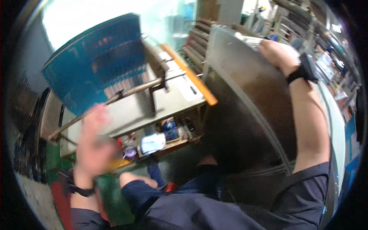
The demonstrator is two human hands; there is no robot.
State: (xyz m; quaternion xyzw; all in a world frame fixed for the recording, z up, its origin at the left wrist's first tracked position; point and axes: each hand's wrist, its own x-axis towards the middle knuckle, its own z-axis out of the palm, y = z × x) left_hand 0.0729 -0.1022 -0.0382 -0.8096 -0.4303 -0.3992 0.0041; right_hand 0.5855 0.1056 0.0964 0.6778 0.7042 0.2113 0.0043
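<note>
My right hand (276, 53) reaches up and out to the upper right and grips the far top edge of a large grey sheet-metal panel (249, 103), which leans steeply in front of me. A black band sits on that wrist. My left hand (94, 143) is raised at the lower left, blurred by motion; its fingers look spread, and I cannot tell whether it holds anything. It hovers in front of a grey metal workbench (126, 111) with a long metal bar (126, 94) across it.
A blue slotted rack (92, 61) stands at the back of the bench, which has an orange edge strip (191, 76). Below the bench, a shelf holds a blue bottle (170, 129), a white object and other clutter. Green floor lies at lower left; crowded shelves fill the upper right.
</note>
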